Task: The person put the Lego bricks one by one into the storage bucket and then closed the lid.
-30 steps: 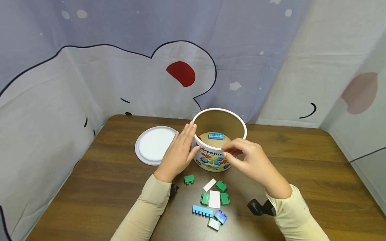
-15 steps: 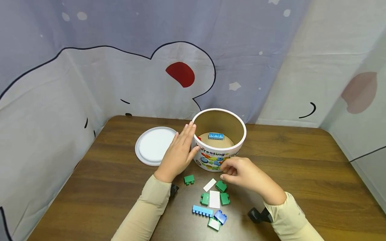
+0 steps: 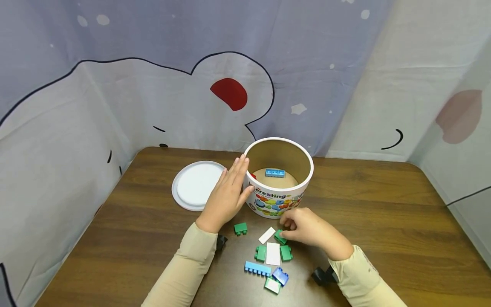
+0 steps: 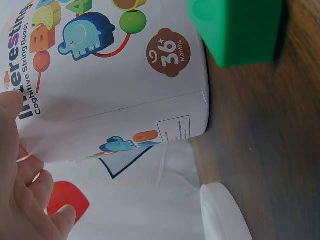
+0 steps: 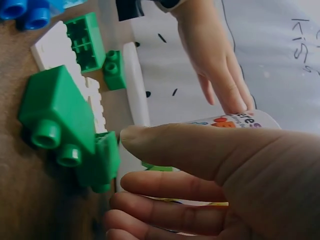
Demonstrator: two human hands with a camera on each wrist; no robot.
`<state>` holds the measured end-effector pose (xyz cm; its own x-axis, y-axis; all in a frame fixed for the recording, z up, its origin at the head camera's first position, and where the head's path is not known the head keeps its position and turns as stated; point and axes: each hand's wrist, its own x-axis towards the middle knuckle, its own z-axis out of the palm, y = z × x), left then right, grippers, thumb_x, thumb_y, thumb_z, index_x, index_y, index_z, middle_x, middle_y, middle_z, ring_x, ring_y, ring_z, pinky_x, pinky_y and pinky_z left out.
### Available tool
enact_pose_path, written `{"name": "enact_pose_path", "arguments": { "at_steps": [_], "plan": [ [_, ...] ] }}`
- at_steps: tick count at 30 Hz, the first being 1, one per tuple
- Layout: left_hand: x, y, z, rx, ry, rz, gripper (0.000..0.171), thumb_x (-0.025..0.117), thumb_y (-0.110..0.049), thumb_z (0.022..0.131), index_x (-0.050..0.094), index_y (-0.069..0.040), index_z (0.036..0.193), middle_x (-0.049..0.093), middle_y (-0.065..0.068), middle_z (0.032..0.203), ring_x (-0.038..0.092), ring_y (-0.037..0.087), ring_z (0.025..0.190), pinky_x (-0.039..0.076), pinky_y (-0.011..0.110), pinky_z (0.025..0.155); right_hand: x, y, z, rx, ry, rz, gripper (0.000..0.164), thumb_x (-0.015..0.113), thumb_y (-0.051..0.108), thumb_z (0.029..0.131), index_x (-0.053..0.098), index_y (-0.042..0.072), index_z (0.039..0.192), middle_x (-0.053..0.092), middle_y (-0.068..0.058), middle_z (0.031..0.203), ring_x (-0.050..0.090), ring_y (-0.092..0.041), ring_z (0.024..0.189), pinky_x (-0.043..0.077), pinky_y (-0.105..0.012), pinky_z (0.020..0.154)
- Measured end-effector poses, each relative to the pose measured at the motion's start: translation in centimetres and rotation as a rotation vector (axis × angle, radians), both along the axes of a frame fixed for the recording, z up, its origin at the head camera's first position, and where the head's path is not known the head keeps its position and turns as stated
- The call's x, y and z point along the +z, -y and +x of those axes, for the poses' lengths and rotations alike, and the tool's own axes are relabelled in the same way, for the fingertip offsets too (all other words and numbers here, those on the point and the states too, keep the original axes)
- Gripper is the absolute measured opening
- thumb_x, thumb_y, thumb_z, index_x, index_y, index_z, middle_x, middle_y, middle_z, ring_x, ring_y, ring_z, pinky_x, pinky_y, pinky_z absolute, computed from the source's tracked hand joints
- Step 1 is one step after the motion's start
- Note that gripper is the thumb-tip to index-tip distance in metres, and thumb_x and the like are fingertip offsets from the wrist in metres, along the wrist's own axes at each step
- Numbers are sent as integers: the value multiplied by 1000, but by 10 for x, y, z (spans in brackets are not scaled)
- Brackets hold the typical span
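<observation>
A white bucket [image 3: 264,207] with a colourful printed label stands upright, a light blue brick [image 3: 274,173] and a bit of red inside. My left hand [image 3: 225,198] rests straight fingers against its left side, also seen in the left wrist view. Low in front of the bucket, my right hand [image 3: 310,230] reaches down with bent fingers, its thumb right at a green brick [image 3: 280,238]. The right wrist view has that thumb [image 5: 170,150] apart from the fingers, close beside green bricks [image 5: 107,157], with nothing gripped between them.
Toward me lie more green bricks [image 3: 286,253], white bricks [image 3: 272,254], a long light blue brick [image 3: 257,268] and a dark blue one [image 3: 281,276]. One green brick [image 3: 240,229] sits apart near my left wrist. A white lid [image 3: 195,187] lies left of the bucket.
My right hand has come down from the bucket's front rim toward me, to the green brick on the table. The left hand has stayed against the bucket.
</observation>
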<state>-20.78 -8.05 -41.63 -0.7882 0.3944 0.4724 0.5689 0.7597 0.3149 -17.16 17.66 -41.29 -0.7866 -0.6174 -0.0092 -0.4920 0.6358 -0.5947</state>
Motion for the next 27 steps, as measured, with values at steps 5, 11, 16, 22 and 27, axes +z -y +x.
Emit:
{"name": "enact_pose_path", "arguments": {
  "at_steps": [5, 11, 16, 22, 27],
  "plan": [
    [1, 1, -1, 4, -4, 4, 73, 57, -33, 105, 19, -9, 163, 16, 6, 169, 17, 21, 155, 21, 54, 121, -3, 3, 1, 20, 22, 28, 14, 83, 11, 82, 72, 5, 86, 67, 1, 76, 60, -7, 70, 51, -22, 64],
    [0, 1, -1, 4, 8, 2, 73, 56, -33, 105, 18, -9, 163, 16, 6, 169, 16, 21, 155, 21, 53, 121, -7, 5, 1, 9, 12, 42, 13, 83, 9, 80, 71, 4, 85, 66, 1, 74, 59, -7, 69, 51, -21, 64],
    [1, 0, 0, 0, 9, 4, 73, 56, -33, 105, 18, -9, 163, 16, 6, 169, 16, 21, 155, 21, 53, 121, -9, 7, 2, 17, 0, 34, 12, 81, 6, 80, 71, 3, 85, 65, 1, 73, 59, -6, 68, 51, -20, 63],
    [1, 0, 0, -1, 13, 1, 73, 56, -33, 105, 17, -9, 163, 16, 6, 169, 16, 20, 155, 21, 53, 121, -8, 8, 3, 33, -28, 32, 13, 81, 4, 79, 70, 3, 86, 63, 2, 74, 58, -6, 68, 51, -21, 64],
    [0, 0, 0, 0, 13, 1, 73, 55, -32, 106, 17, -10, 163, 16, 6, 169, 16, 21, 155, 21, 53, 122, -5, 8, 5, 27, -78, 8, 15, 80, 2, 78, 70, 2, 89, 61, 3, 75, 57, -8, 69, 51, -22, 64]
  ]
}}
